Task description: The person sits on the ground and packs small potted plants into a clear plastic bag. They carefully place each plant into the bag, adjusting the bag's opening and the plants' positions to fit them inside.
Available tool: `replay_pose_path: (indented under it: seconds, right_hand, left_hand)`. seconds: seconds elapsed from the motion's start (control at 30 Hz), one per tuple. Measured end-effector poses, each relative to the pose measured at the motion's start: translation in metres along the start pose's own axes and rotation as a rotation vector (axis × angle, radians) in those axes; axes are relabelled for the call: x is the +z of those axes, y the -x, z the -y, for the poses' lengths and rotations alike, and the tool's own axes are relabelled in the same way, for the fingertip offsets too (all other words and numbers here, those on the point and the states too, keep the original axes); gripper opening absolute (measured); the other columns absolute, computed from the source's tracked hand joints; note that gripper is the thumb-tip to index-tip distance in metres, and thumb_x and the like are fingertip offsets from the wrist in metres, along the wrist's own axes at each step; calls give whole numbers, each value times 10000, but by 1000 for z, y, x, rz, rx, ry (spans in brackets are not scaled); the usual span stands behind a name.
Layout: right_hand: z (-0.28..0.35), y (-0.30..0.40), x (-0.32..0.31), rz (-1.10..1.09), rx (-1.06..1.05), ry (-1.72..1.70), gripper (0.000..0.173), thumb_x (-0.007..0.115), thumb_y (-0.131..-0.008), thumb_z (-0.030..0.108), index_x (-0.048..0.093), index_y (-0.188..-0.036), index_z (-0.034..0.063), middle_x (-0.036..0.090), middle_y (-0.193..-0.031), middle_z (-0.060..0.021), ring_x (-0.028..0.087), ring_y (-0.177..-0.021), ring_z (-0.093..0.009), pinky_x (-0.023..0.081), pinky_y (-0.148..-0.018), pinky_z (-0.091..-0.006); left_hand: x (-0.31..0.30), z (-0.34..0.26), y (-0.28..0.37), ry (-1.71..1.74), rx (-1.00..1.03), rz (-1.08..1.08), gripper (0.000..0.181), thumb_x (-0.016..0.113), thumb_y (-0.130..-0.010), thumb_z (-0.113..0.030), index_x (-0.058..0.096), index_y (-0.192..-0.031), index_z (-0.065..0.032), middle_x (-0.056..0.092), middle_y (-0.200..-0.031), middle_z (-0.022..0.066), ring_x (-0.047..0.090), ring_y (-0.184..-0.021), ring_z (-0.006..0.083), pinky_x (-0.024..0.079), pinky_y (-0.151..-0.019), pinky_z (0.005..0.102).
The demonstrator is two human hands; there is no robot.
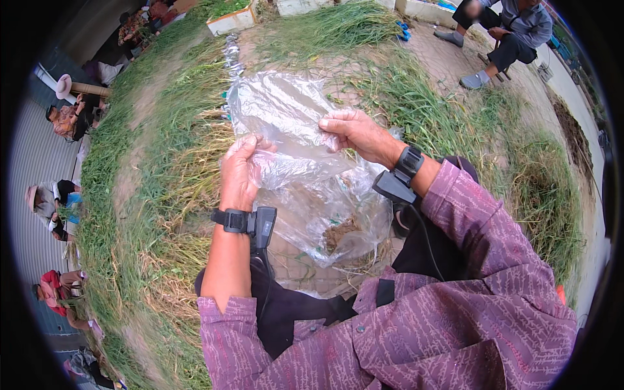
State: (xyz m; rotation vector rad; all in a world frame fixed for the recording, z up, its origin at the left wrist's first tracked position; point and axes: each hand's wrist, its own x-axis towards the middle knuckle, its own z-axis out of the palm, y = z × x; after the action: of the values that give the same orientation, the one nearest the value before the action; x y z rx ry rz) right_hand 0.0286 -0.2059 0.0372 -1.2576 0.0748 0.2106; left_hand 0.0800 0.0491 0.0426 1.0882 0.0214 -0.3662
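A large clear plastic sheet or bag point(280, 100) is stretched between my two hands over the brick paving. My left hand point(241, 168) pinches its near left edge between thumb and fingers. On the other side, my right hand point(353, 132) grips the plastic, thumb on top. The lower part of the plastic hangs crumpled between my knees, where a clump of brown soil point(341, 234) shows in or beneath it; I cannot tell which. Each wrist wears a black strapped device with a cable.
Long cut green grass stalks point(424, 105) lie to the right, with yellowing stalks point(195, 170) to the left. A row of silvery wrapped bundle ends point(233, 56) runs ahead. A white foam box point(234, 19) stands beyond. One person point(516, 29) sits at upper right; several others sit along the left.
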Motion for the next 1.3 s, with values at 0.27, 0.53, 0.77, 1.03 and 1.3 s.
replay_pose_path:
  seconds: [0.27,0.53,0.77,1.03,1.3]
  right_hand:
    - [-7,5,-20,8,88,52,131,616,-916,184,635,-883,59,656,-770,-9,629,-601,-86,525,-592,-209]
    - [-6,5,-23,133,189,418,170,635,-892,186,656,-811,39,670,-715,-41,633,-592,-96,516,-543,-217]
    - [36,8,-39,-395,-458,997,186,680,-830,177,673,-861,-7,658,-679,-53,586,-567,-131,471,-547,-297]
    - [37,13,17,102,-902,1180,586,761,-702,180,562,-1242,74,608,-1147,-100,547,-1112,-275,413,-990,-382]
    - [5,-17,0,205,-257,480,106,627,-896,121,652,-851,28,543,-641,38,493,-586,-46,411,-524,-221]
  left_hand:
    - [-3,-5,-6,-21,63,-15,143,554,-938,-93,568,-999,36,621,-860,129,641,-695,224,578,-649,360]
    - [-12,-14,-16,-197,110,-25,133,580,-928,-108,585,-988,10,581,-744,50,587,-580,153,551,-536,306]
    - [-5,-12,-10,-569,194,34,137,600,-895,-112,642,-826,-1,587,-636,26,551,-500,95,446,-459,244]
    - [18,6,2,-800,48,290,152,622,-868,-139,647,-765,-29,582,-618,-7,540,-522,77,426,-490,236]
    - [16,5,3,-713,-186,482,123,671,-835,-133,658,-864,-14,623,-702,18,589,-591,114,478,-579,254]
